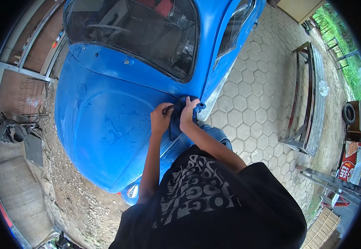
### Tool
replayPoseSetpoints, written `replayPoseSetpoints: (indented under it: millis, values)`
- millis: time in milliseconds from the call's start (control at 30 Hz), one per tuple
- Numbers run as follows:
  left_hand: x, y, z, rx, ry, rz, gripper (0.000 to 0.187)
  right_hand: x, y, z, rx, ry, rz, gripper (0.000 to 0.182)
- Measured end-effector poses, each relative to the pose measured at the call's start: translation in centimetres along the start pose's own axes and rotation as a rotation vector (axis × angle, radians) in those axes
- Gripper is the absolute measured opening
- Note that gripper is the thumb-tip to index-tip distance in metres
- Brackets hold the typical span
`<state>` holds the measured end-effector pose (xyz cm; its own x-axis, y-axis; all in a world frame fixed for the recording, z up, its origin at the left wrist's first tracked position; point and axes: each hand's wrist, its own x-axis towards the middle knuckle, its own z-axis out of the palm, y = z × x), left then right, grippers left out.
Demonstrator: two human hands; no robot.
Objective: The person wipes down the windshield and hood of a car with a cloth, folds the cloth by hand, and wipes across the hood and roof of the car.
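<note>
A blue rounded car (101, 120) stands in front of me, its curved front lid, windshield and side in view. Over the fender near the windshield's lower corner, my left hand (160, 119) is closed, fingers curled around a small dark object (168, 110) whose kind I cannot make out. Close beside it, my right hand (187, 113) holds a dark blue cloth-like thing (176, 123), with thumb and a finger pointing up. Folds of this cloth show on both sides of that hand. Its lower part hangs against the car's fender; the palm side is hidden.
Hexagonal paving (247, 89) runs along the car's side. A long wooden bench (313, 99) stands on the right, with a tire (348, 113) beyond it. Gravelly ground (85, 207) borders the car's front. A metal rack with hooks (31, 97) is at the left.
</note>
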<state>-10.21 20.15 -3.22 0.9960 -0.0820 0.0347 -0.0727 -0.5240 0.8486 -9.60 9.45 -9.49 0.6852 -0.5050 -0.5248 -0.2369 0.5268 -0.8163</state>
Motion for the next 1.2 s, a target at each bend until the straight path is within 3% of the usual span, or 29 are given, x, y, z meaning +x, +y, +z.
replayPoseSetpoints:
  millis: [133,367,533,933,1200]
  values:
    - [0.7,1.7,-1.3,-0.010,0.016,-0.024,0.017,0.4,0.3,2.1,-0.137,0.041,-0.158,0.090]
    - [1.5,2.1,-2.4,-0.002,0.020,-0.051,0.018,0.4,-1.0,0.8,-0.487,-0.069,-0.667,0.091]
    - [1.4,2.5,-3.1,0.029,0.021,-0.105,0.019,1.5,-2.7,0.1,-0.558,-0.085,-0.872,0.093]
    - [3.0,4.2,-2.1,-0.192,0.051,-0.064,0.021,3.4,-13.6,0.4,-0.523,-0.291,-1.031,0.083]
    - [9.5,12.1,-1.9,-0.342,0.160,0.246,0.024,5.8,-27.0,6.7,-0.473,-0.278,-1.216,0.079]
